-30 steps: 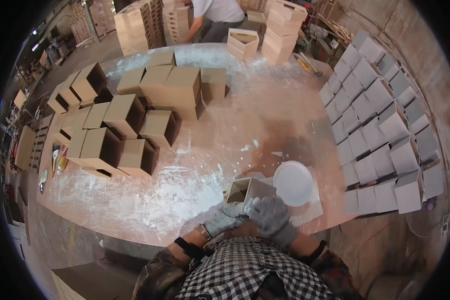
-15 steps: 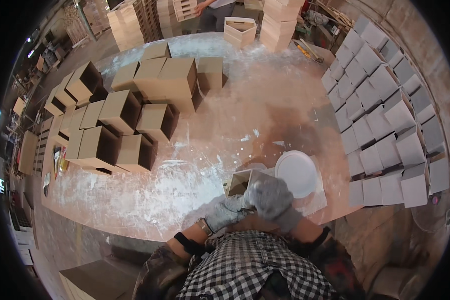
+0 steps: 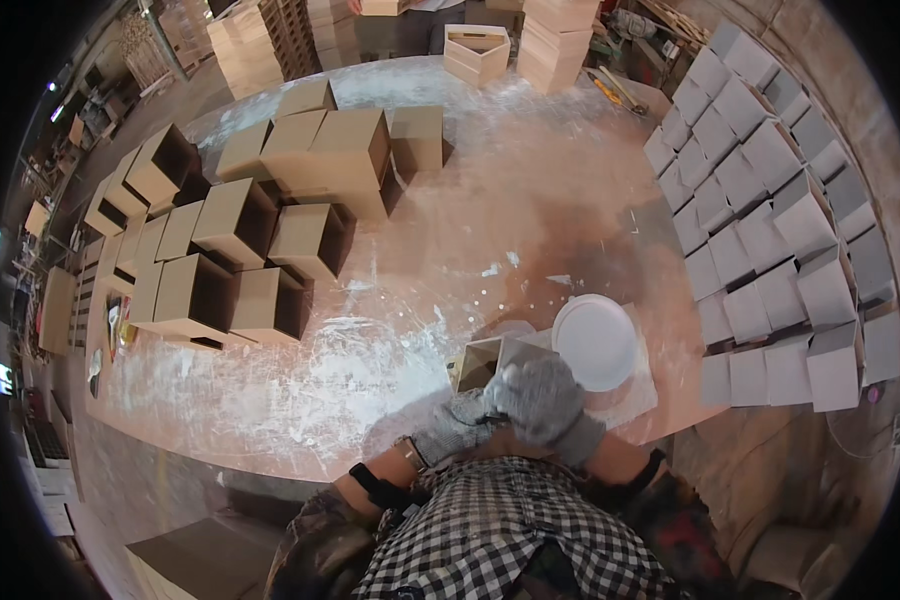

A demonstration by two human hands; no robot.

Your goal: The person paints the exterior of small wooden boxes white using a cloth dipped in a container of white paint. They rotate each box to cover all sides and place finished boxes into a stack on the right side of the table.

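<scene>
A small open-ended wooden box (image 3: 481, 362) stands at the near edge of the table, close to my body. My left hand (image 3: 454, 428), in a grey work glove, closes on its near side. Against the box's right side is my right hand (image 3: 540, 402), gloved too, with its fingers curled in. Whatever the right fingers hold, if anything, is hidden by the glove. A round white lid or shallow tub (image 3: 595, 342) lies just right of the box, on a pale sheet (image 3: 630, 400).
Brown open boxes (image 3: 235, 220) cluster on the table's left. Grey-white boxes (image 3: 770, 240) stand in rows along the right. Wooden frames (image 3: 475, 58) and stacked wooden pieces (image 3: 553, 50) are at the far edge, near yellow-handled tools (image 3: 615, 92). A person (image 3: 432, 28) stands beyond the table.
My view has shifted slightly. My hands stay at the box, the right one changing only a little. Across the table, the other person's hand and the wooden piece beside it have moved.
</scene>
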